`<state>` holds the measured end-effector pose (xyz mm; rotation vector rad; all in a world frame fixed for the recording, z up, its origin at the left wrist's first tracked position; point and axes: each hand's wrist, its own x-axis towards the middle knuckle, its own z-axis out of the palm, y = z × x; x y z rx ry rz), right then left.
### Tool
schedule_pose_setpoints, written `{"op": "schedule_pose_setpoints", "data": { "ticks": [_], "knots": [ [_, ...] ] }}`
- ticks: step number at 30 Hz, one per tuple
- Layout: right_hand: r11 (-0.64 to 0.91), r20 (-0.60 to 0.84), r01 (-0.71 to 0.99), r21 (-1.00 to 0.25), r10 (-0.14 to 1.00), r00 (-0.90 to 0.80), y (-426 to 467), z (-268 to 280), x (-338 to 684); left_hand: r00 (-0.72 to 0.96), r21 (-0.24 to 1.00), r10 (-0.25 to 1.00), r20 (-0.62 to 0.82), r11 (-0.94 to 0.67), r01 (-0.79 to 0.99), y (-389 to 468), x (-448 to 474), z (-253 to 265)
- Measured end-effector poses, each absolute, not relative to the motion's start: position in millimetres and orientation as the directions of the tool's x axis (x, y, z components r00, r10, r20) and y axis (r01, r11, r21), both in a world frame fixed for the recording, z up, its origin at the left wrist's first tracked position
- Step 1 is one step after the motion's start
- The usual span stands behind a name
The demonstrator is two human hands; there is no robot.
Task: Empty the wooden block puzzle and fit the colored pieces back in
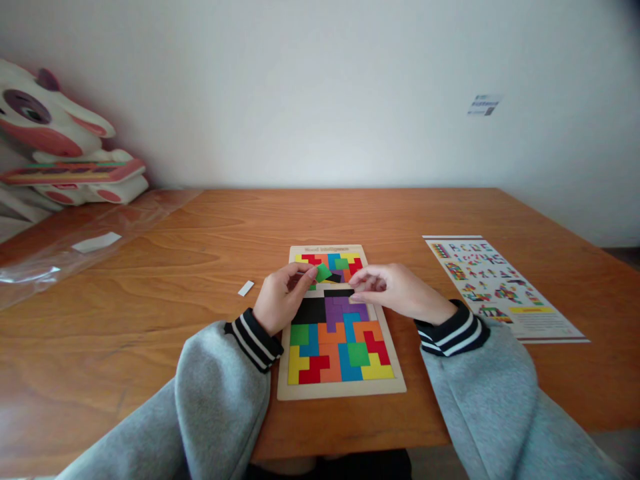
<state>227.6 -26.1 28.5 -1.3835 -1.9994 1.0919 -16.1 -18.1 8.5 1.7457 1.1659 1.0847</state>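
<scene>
My left hand (284,293) pinches a green square puzzle piece (323,273) between thumb and fingertips, tilted above the upper half of a wooden puzzle board (341,393). Over the board's right edge is my right hand (387,288), its fingers bent and the thumb a little apart, with no piece visible in it. Red, yellow, blue, orange, green and purple block shapes fill much of the board. A black bare patch (311,311) shows at its left middle, beside a purple piece (340,312). My hands hide parts of the board's middle.
A small white piece (246,288) lies left of the board on the wooden table (200,267). To the right is a printed pattern sheet (505,290). Clear plastic wrapping (100,243) and a cow-shaped toy keyboard (75,150) are at the left, near the wall.
</scene>
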Motion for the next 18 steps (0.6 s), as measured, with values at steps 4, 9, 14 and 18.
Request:
{"op": "schedule_pose_setpoints", "data": {
  "ticks": [4,9,14,18],
  "knots": [
    [0.16,-0.084,0.592,-0.79,0.928,-0.363,-27.0,28.4,222.1,0.223,0.896,0.95,0.22,-0.287,0.339,-18.1,-15.7,8.1],
    [0.107,-0.115,0.587,-0.802,0.937,-0.329,-24.7,25.8,220.1,0.217,0.894,0.953,0.211,-0.278,0.351,-17.9,-15.9,7.9],
    [0.085,-0.121,0.541,-0.837,0.935,-0.333,-23.1,23.1,222.1,0.204,0.918,0.957,0.206,-0.261,0.299,-18.3,-14.6,9.8],
    [0.126,-0.055,0.503,-0.855,0.942,-0.331,-20.4,25.6,231.3,0.158,0.955,0.969,0.188,-0.218,0.203,-17.6,-14.2,11.5]
  ]
}}
